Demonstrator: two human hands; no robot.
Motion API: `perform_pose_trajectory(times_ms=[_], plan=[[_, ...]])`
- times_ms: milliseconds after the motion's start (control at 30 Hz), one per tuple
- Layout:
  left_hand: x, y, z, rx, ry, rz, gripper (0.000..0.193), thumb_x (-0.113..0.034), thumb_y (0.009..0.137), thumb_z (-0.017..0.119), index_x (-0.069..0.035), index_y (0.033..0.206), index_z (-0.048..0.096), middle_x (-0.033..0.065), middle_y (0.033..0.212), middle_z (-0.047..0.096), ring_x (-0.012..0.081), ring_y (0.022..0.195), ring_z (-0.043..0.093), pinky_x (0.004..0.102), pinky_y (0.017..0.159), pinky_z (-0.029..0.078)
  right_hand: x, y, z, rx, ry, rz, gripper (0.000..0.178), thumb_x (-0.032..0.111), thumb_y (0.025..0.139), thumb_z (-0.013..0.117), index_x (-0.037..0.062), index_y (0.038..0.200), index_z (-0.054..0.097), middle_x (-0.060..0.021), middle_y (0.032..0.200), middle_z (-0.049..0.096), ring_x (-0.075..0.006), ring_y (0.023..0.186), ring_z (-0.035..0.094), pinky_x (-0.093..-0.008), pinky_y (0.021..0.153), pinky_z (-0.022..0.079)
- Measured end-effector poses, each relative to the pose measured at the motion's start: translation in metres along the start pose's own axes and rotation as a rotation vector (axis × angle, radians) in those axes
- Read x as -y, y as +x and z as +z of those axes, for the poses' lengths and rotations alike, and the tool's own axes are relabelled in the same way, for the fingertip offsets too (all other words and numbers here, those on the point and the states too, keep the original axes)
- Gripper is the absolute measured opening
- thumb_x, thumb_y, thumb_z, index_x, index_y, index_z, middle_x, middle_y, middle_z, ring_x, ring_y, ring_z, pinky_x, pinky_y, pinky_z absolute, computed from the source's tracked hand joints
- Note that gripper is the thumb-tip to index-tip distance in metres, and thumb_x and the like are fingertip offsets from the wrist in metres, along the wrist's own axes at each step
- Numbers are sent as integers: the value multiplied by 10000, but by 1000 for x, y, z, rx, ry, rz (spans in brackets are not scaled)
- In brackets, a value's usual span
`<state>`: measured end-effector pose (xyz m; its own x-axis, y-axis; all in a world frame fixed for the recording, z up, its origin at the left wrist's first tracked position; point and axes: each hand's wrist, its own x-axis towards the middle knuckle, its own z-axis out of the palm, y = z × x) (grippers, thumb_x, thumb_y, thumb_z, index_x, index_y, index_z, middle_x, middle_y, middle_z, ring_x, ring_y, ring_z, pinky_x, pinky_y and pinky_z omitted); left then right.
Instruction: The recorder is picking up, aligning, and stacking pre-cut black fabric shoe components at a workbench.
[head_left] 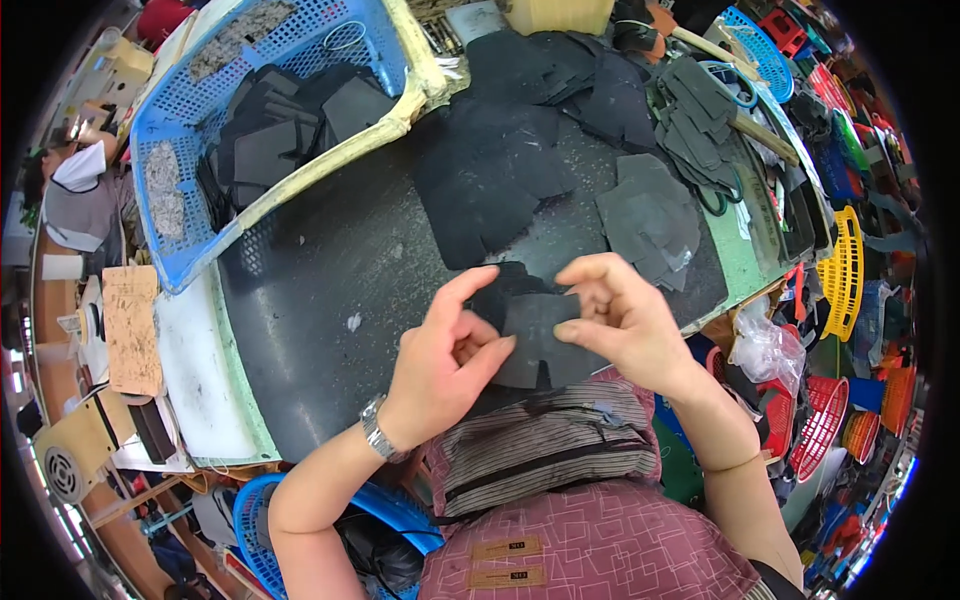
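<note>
Between my two hands, just above the near edge of the work surface, is a thin dark grey sheet piece (pixel 545 335) with a small notch in its lower edge. My left hand (pixel 440 365), with a metal watch on its wrist, grips the piece's left side, thumb in front. On the opposite side my right hand (pixel 630 325) pinches the edge, its thumb pressed on the face. Darker sheet material (pixel 490 300) shows behind the piece; I cannot tell whether it is held too. Further off lie black sheet pieces (pixel 490 180) and a grey pile of cut pieces (pixel 650 220).
A blue plastic basket (pixel 165 240) with dark pieces stands at the far left. Green-handled scissors (pixel 715 203) and more stacked pieces (pixel 690 115) lie at the far right. Another blue basket (pixel 255 545) sits low at left. Red baskets (pixel 820 425) stand at right. A person (pixel 80 200) is at far left.
</note>
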<state>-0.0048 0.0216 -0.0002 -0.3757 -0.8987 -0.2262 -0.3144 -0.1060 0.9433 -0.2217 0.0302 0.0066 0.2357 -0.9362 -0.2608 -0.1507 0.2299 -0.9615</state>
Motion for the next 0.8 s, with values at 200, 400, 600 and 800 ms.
perform_pose_trajectory(times_ms=[200, 400, 600, 800], plan=[[25, -17, -7, -101, -47, -51, 748, 26, 804, 663, -72, 1415, 242, 3, 689, 601, 50, 622, 554, 191, 588, 459, -10, 10, 22, 31, -52, 39, 473, 0, 787, 695, 48, 1204, 478, 9, 746, 475, -49, 646, 451, -221, 583, 409], [21, -18, -6, -39, 47, -68, 713, 10, 797, 671, -65, 1386, 277, 1, 676, 591, 52, 601, 539, 203, 575, 446, -15, 9, 32, 8, -84, 34, 508, -4, 773, 686, 60, 1224, 460, -11, 714, 474, -76, 613, 471, -255, 562, 419], [26, -10, -5, -51, 172, -46, 651, -27, 780, 692, -84, 1340, 366, 21, 652, 583, 81, 573, 544, 234, 543, 443, -18, 13, 36, -23, -318, -41, 529, 5, 747, 672, 80, 1222, 451, -76, 721, 511, -216, 614, 547, -348, 585, 457], [16, 41, -14, -400, 596, 598, 293, -67, 741, 730, -63, 1017, 631, 92, 778, 618, 206, 614, 606, 304, 587, 487, -9, 17, 27, -182, -757, -396, 450, 98, 747, 692, 90, 1158, 509, -119, 922, 572, -312, 806, 605, -394, 665, 501]])
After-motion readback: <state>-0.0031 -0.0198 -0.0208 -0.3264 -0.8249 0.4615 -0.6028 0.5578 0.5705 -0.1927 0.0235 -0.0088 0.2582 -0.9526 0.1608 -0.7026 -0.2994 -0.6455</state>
